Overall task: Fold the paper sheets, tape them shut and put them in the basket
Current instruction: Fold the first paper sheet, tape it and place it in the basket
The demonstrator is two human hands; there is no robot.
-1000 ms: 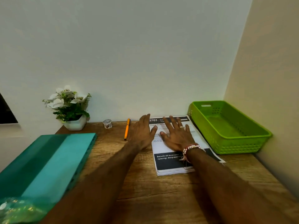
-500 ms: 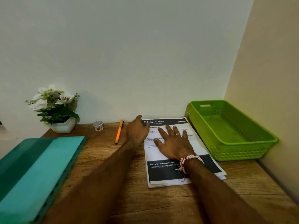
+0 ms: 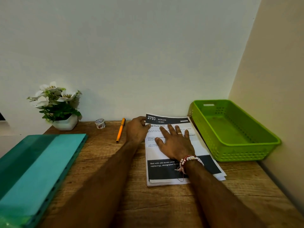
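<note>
A stack of printed paper sheets with black bands lies on the wooden desk. My right hand rests flat on the middle of the top sheet, fingers spread. At the sheet's far left corner, my left hand pinches the paper and lifts that corner slightly. The green plastic basket stands just right of the stack, against the side wall, with nothing in it. A small roll of patterned tape sits near the back wall, left of the hands.
An orange pen lies between the tape roll and my left hand. A white pot of artificial flowers stands at the back left. A teal folder covers the left part of the wooden desk.
My left hand slid from beside the sheet to its far left corner and took hold of it, raising the corner. My right hand stayed flat on the paper.
</note>
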